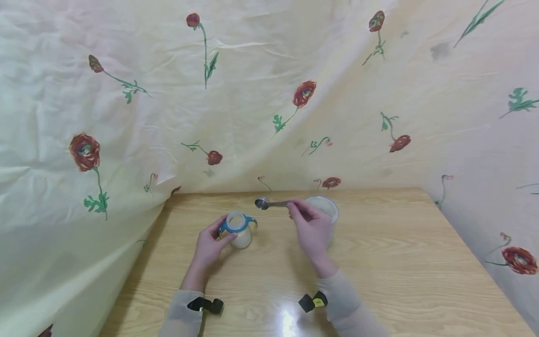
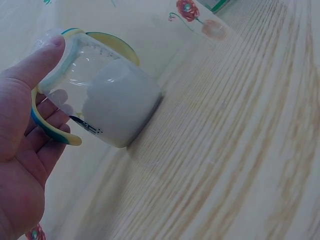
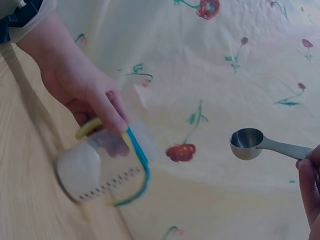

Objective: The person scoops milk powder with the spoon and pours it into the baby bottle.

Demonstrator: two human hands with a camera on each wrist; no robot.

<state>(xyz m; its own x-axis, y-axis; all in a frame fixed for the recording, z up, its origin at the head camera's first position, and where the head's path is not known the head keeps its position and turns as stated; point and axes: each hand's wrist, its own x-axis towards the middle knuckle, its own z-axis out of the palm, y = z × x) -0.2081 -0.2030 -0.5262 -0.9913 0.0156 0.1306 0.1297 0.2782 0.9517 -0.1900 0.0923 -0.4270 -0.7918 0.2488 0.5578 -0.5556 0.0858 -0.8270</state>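
My left hand (image 1: 209, 243) grips a clear baby bottle (image 1: 243, 239) by its collar, which is blue with a curved handle on each side. In the left wrist view, white powder (image 2: 117, 102) fills the lower part of the bottle, which rests on the table with its mouth uncovered. Between thumb and fingers my right hand (image 1: 313, 228) pinches the handle of a metal measuring spoon (image 1: 262, 203), held in the air to the right of the bottle. The spoon's round bowl (image 3: 246, 145) faces up in the right wrist view, with no powder showing in it.
A whitish tub (image 1: 335, 213) stands open at the right, partly hidden behind my right hand. The wooden table (image 1: 400, 262) ends at a hanging flowered cloth (image 1: 252, 117) at the back and sides. Each wrist wears a small black camera.
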